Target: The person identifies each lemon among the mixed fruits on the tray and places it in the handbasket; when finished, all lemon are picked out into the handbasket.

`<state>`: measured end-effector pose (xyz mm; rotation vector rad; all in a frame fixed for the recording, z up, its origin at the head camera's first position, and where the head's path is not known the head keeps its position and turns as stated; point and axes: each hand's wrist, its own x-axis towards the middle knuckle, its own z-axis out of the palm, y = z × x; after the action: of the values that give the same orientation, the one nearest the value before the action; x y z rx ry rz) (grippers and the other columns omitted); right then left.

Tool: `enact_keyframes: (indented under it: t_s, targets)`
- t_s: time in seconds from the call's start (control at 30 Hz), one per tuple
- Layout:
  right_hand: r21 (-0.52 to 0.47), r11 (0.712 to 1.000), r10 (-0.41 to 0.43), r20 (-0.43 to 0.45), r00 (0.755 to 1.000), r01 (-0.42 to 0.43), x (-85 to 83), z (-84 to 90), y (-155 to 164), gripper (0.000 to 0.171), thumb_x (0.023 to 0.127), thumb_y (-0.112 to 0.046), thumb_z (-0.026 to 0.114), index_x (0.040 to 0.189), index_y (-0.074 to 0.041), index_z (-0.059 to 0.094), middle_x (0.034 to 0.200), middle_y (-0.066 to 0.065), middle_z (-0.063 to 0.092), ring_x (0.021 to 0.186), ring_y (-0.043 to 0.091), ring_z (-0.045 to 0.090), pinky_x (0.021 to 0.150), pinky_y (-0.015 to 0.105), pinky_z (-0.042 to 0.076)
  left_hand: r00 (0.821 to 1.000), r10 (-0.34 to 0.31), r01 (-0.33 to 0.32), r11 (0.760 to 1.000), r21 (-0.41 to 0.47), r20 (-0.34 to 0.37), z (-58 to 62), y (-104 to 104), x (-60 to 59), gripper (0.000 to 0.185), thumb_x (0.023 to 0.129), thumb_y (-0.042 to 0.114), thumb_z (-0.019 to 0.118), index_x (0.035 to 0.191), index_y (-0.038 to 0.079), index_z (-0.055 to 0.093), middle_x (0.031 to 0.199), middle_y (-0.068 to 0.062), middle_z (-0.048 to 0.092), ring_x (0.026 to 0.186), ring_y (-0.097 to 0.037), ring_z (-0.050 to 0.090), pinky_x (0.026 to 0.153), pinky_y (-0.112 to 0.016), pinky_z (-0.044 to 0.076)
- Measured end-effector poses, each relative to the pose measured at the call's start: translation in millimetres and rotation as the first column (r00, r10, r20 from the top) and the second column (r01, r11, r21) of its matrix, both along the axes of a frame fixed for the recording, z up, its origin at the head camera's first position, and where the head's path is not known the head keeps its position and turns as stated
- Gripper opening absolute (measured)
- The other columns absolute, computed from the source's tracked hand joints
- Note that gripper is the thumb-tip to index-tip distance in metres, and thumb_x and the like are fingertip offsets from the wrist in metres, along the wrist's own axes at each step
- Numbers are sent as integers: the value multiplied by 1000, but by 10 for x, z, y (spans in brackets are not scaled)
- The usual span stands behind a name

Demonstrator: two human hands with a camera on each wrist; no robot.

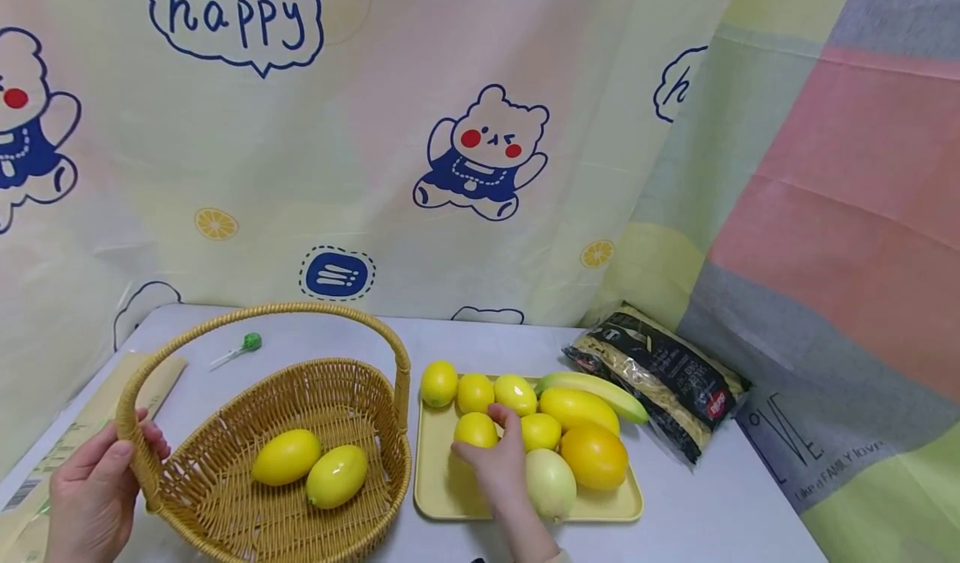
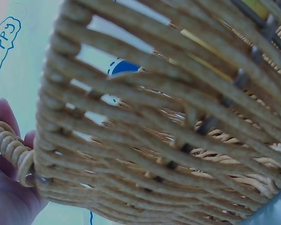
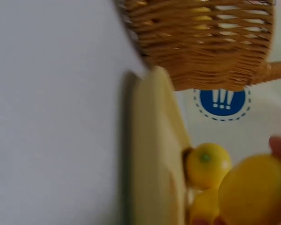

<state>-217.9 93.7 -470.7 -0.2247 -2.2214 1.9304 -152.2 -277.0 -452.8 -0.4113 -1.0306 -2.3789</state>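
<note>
In the head view my left hand (image 1: pixel 93 484) grips the handle (image 1: pixel 129 404) of a wicker basket (image 1: pixel 225 404), low on its left side. Two lemons (image 1: pixel 286 457) lie inside the basket. My right hand (image 1: pixel 504 467) pinches a lemon (image 1: pixel 474 430) between thumb and fingers over a yellow tray (image 1: pixel 450 509). On the tray are several more lemons (image 1: pixel 439 383), a banana (image 1: pixel 600 393), a long yellow fruit (image 1: pixel 579 410), an orange fruit (image 1: pixel 595 456) and a pale green round fruit (image 1: pixel 552 485). The pinched lemon shows large in the right wrist view.
Behind the basket lies a green lollipop (image 1: pixel 252 342) on the white table. A plastic bag with a black label (image 1: pixel 660 379) rests behind the tray at right. Beige packaging (image 1: pixel 45 471) lies at left. A printed cloth (image 1: pixel 360 154) hangs behind the table.
</note>
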Motion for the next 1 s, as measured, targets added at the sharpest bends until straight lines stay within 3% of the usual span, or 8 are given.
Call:
enact_keyframes:
  t_s: [0.23,0.43,0.53,0.6,0.77,0.83,0.9,1.0]
  targets:
    - [-166,956,236,-47,971,-241,-108,232,112,62,67,7,73,121,-1,44,128,14,46,107,23,48,86,29,47,999,-35,35,999,5,-35,6,-12,-8,32,93,-13,35,116,-13,56,89,-18,67,77,-23,65,72,-27,54]
    - [-244,839,480,-86,873,-486,-167,317,204,59,71,9,68,124,-4,46,130,9,47,109,20,48,90,28,47,1000,-23,23,1000,-17,-12,16,-16,-4,31,93,-12,35,116,-12,57,89,-17,67,77,-22,64,72,-27,54]
    - [-260,750,597,-131,792,-608,-168,325,236,56,72,7,69,122,-11,51,127,2,48,108,18,49,89,28,47,1000,-7,7,1000,-26,14,20,-15,-2,31,94,-11,37,115,-11,58,88,-16,67,77,-21,64,71,-26,54]
    - [-254,669,677,-181,714,-699,-158,323,250,54,74,3,70,121,-16,53,125,-2,50,107,16,50,88,27,47,1000,-9,9,1000,-25,14,20,-15,-4,31,93,-11,36,115,-11,58,88,-16,67,77,-21,65,71,-27,54]
    - [-200,410,828,-328,455,-890,-107,327,195,51,79,-6,71,125,-17,53,128,-1,53,109,14,52,89,28,47,1000,-18,18,1000,-25,6,16,-20,-8,31,93,-12,36,115,-12,58,88,-16,67,77,-22,65,72,-27,54]
    - [-177,329,859,-352,372,-928,-82,341,128,51,79,-8,71,126,-16,52,131,0,52,111,13,52,91,28,46,1000,-19,19,999,-26,7,15,-23,-5,31,93,-11,36,115,-12,58,88,-16,67,77,-22,65,72,-27,54]
    - [-155,280,879,-355,317,-948,-59,364,46,53,79,-10,72,127,-10,50,132,7,51,113,14,51,93,28,44,1000,-20,20,999,-25,9,13,-25,-1,30,93,-11,37,115,-11,58,88,-16,67,77,-22,65,72,-27,54]
    - [-118,251,904,-326,276,-961,-39,395,-88,59,77,-11,74,127,5,45,133,26,44,115,13,50,96,28,42,1000,-22,22,1000,-19,6,7,-29,3,31,93,-11,37,115,-12,58,88,-16,67,77,-22,65,71,-27,54]
